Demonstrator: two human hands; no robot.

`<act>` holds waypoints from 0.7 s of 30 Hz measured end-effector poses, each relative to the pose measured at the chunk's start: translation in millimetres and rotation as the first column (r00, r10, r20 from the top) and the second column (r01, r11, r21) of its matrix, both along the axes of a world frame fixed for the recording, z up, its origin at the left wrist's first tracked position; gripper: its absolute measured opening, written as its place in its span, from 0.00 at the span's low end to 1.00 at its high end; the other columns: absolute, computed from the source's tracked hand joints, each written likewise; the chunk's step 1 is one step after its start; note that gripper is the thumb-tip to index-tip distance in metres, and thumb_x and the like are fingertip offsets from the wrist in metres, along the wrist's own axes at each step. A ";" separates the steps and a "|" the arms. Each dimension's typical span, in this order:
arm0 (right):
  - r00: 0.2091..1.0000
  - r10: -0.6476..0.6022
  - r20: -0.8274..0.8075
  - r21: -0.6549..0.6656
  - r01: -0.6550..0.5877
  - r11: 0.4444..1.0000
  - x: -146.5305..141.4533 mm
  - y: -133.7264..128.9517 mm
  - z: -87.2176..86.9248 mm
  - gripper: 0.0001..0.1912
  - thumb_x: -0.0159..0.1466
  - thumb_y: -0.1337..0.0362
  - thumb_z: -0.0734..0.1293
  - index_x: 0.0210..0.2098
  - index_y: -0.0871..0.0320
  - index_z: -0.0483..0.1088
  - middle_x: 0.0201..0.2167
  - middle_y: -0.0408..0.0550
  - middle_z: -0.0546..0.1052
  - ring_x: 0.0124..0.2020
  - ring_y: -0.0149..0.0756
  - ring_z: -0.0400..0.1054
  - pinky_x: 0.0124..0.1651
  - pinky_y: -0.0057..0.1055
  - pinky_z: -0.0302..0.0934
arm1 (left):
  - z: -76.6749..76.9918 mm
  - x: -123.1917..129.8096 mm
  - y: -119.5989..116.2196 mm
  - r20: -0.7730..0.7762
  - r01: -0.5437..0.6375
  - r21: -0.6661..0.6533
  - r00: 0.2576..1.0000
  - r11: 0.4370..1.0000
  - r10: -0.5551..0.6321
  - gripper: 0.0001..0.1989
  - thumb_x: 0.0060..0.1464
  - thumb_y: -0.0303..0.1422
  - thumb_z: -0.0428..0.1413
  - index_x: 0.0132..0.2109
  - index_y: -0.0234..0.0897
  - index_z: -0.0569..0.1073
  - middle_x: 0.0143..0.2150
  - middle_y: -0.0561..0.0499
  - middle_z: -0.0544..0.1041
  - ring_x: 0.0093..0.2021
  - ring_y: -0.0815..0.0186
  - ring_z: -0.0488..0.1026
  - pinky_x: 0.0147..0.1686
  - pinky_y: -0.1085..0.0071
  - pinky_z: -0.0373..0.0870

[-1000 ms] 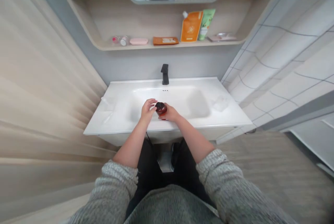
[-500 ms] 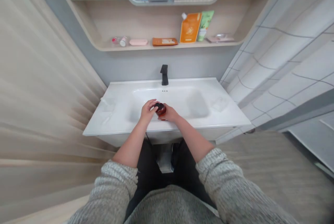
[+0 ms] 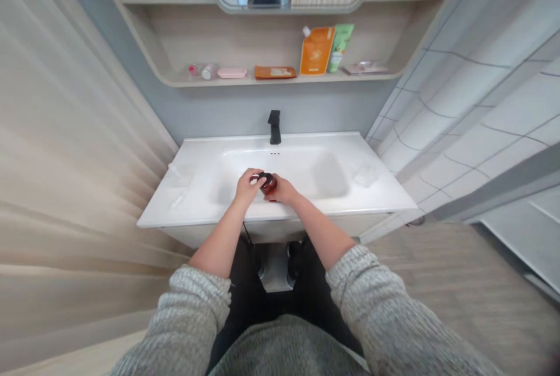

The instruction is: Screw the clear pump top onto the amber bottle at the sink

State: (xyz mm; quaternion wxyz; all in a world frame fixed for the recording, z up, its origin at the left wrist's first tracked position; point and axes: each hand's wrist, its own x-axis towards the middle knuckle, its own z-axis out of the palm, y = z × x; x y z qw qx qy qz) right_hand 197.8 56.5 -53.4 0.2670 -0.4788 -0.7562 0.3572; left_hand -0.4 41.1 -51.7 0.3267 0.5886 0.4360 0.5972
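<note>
My left hand (image 3: 247, 188): fingers curled in more than a second ago, thumb and fingers nearly closed on the small black top (image 3: 262, 176); firmer control there, I judge. Glossy reddish-brown rounded bottle (image 3: 269, 185) at the white rectangular basin's front rim (image 3: 310, 206). My right hand (image 3: 286, 191) wraps its side. Base, some fingertips hidden.

No readable text or label anywhere
</note>
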 end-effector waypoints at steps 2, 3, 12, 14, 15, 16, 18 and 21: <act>1.000 -0.002 0.001 -0.001 0.002 1.000 -0.3 0.2 0.1 0.38 0.48 0.59 0.87 0.54 0.53 0.72 0.46 0.44 0.85 0.45 0.44 0.79 0.49 0.37 0.70 | -1.1 1.3 1.8 0.013 -0.004 -0.021 1.000 1.000 0.005 0.13 0.54 0.38 0.70 0.46 0.42 0.82 0.49 0.45 0.84 0.52 0.54 0.82 0.59 0.48 0.81; 1.000 -0.001 0.001 0.002 0.001 1.000 -0.5 0.2 0.0 0.39 0.47 0.59 0.87 0.55 0.52 0.72 0.47 0.45 0.85 0.45 0.44 0.79 0.50 0.37 0.70 | -1.8 1.8 2.4 0.015 0.001 -0.026 1.000 1.000 -0.001 0.13 0.54 0.37 0.70 0.46 0.41 0.82 0.49 0.45 0.84 0.52 0.53 0.82 0.60 0.47 0.81; 1.000 0.016 -0.018 0.019 -0.015 1.000 -1.0 -0.9 -0.3 0.37 0.47 0.61 0.86 0.53 0.52 0.73 0.45 0.42 0.85 0.45 0.43 0.79 0.49 0.35 0.70 | -4.9 2.2 2.5 0.012 -0.037 -0.023 0.999 0.999 0.038 0.18 0.51 0.37 0.72 0.50 0.42 0.82 0.49 0.45 0.85 0.52 0.53 0.83 0.60 0.47 0.79; 1.000 0.026 -0.011 0.029 -0.026 0.999 -1.1 -1.0 -0.4 0.38 0.47 0.61 0.87 0.54 0.52 0.73 0.46 0.43 0.84 0.45 0.43 0.79 0.49 0.35 0.70 | -2.8 0.1 0.5 -0.027 -0.032 -0.006 0.999 0.999 0.032 0.18 0.53 0.38 0.71 0.50 0.43 0.83 0.51 0.44 0.84 0.54 0.52 0.83 0.59 0.48 0.80; 1.000 0.026 -0.008 0.029 -0.026 0.999 -1.2 -0.8 -0.6 0.38 0.48 0.61 0.87 0.55 0.52 0.73 0.46 0.43 0.84 0.45 0.44 0.79 0.49 0.35 0.70 | -1.4 -1.2 -0.9 -0.045 -0.009 0.012 0.999 1.000 0.010 0.16 0.55 0.38 0.70 0.50 0.44 0.84 0.51 0.44 0.84 0.55 0.52 0.82 0.59 0.49 0.80; 1.000 0.022 -0.006 0.027 -0.022 0.999 -1.3 -0.4 -1.0 0.38 0.48 0.60 0.87 0.55 0.52 0.73 0.45 0.43 0.84 0.45 0.43 0.79 0.49 0.35 0.70 | 0.1 -2.5 -2.3 -0.057 0.020 0.032 0.998 0.999 -0.018 0.14 0.57 0.39 0.68 0.50 0.44 0.85 0.51 0.44 0.84 0.55 0.52 0.82 0.58 0.50 0.80; 1.000 0.010 0.001 0.024 -0.010 1.000 -1.5 0.6 -2.2 0.38 0.48 0.59 0.87 0.55 0.52 0.72 0.44 0.43 0.84 0.44 0.43 0.79 0.48 0.35 0.69 | 2.5 -4.2 -4.4 -0.064 0.055 0.059 0.997 0.997 -0.051 0.13 0.59 0.39 0.66 0.50 0.44 0.85 0.51 0.45 0.83 0.55 0.52 0.82 0.57 0.51 0.80; 1.000 -0.003 0.015 0.022 0.002 1.000 -1.5 2.5 -4.6 0.37 0.47 0.58 0.87 0.52 0.52 0.72 0.43 0.42 0.84 0.43 0.42 0.78 0.47 0.35 0.69 | 3.0 -3.8 -4.3 -0.050 0.020 0.045 0.999 0.999 -0.018 0.13 0.57 0.38 0.67 0.49 0.44 0.85 0.50 0.45 0.83 0.53 0.53 0.82 0.56 0.52 0.81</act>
